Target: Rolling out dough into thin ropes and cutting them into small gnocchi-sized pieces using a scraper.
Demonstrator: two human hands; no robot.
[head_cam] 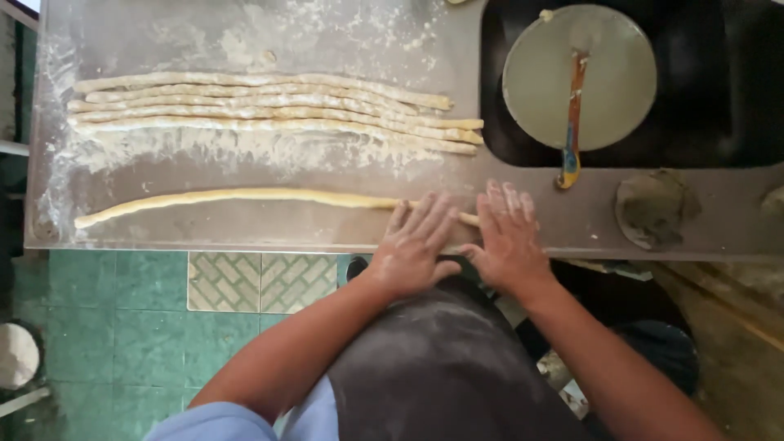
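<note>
Pressing flat, both palms sit on the right end of the long dough rope (245,197): left hand (415,245) and right hand (508,237), fingers spread, no grip closed. Finished ropes (269,106) lie apart on the floured worktop (163,37), leaving rolling room.

Five dough ropes (269,102), two hands (416,245), one round lid (578,77), one spatula (572,122)

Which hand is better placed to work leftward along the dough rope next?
Left, probably. The left hand lies flat on the dough rope, whose long free stretch runs off to its left. The right hand covers the rope's right end.
</note>
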